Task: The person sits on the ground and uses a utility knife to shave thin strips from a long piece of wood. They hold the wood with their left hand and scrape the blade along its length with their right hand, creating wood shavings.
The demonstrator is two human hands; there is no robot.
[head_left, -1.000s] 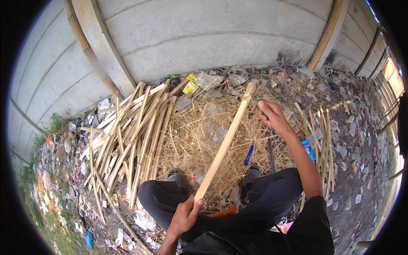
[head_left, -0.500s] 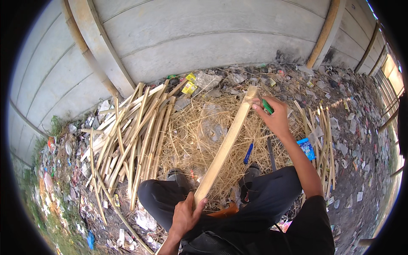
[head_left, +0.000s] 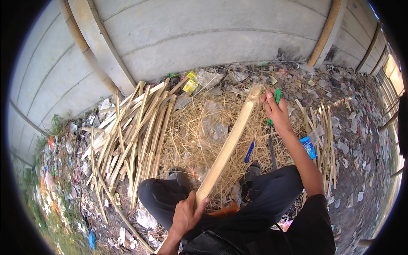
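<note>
A long, flat bamboo strip (head_left: 229,144) slants up and away from my lap, with a node near its far end. My left hand (head_left: 187,213) is closed around its near end. Beside the far end, my right hand (head_left: 277,111) grips a green utility knife (head_left: 277,96), held apart from the strip. The knife's blade cannot be made out. Below that hand, a slim blue tool (head_left: 249,152) and a dark, flat blade-like piece (head_left: 272,153) lie on the pale shavings (head_left: 187,131).
A big pile of bamboo strips (head_left: 140,127) lies to the left, and a smaller bunch (head_left: 329,144) to the right near a blue packet (head_left: 308,147). Litter covers the ground. A grey panel wall (head_left: 212,34) with bamboo poles (head_left: 325,34) stands behind.
My right hand has moved slightly right, off the strip's far end, and the green knife has turned more upright. The strip has shifted a little in my left hand.
</note>
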